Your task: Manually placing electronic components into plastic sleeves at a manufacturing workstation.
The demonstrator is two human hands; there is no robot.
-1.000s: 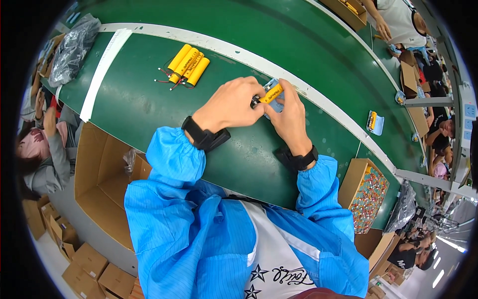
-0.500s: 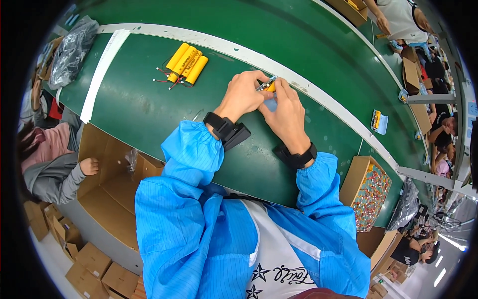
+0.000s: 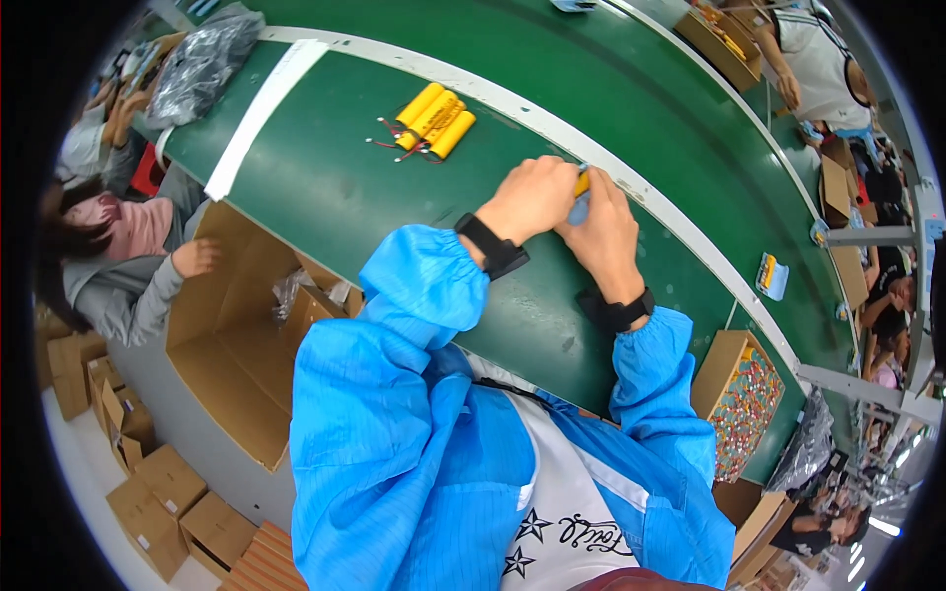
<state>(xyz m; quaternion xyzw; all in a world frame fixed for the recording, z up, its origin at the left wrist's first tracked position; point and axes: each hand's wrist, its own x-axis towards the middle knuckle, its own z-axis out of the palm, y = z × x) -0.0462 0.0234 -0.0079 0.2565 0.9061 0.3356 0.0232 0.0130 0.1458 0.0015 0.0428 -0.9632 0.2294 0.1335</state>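
Note:
Over the far side of the green table [image 3: 394, 207], my left hand [image 3: 532, 200] and my right hand [image 3: 609, 231] meet around one small object. Between their fingers show a yellow cylindrical battery [image 3: 582, 183] and a light blue piece [image 3: 579, 209], probably a casing. Both hands are closed on it, and the fingers hide most of it. To the left of my hands, several yellow batteries [image 3: 434, 120] with thin red and black wires and white connectors lie in a cluster.
A cardboard box [image 3: 717, 369] packed with wired batteries stands at my right. Beyond the white rail, a blue casing with a battery [image 3: 772, 276] lies on the green belt. An open carton [image 3: 236, 364] sits at lower left beside a seated person [image 3: 128, 236]. A grey plastic bag [image 3: 207, 64] lies far left.
The whole view has shifted, so the table things appear further right. My hands stay together on the battery and blue piece, with my left fingers now covering more of it.

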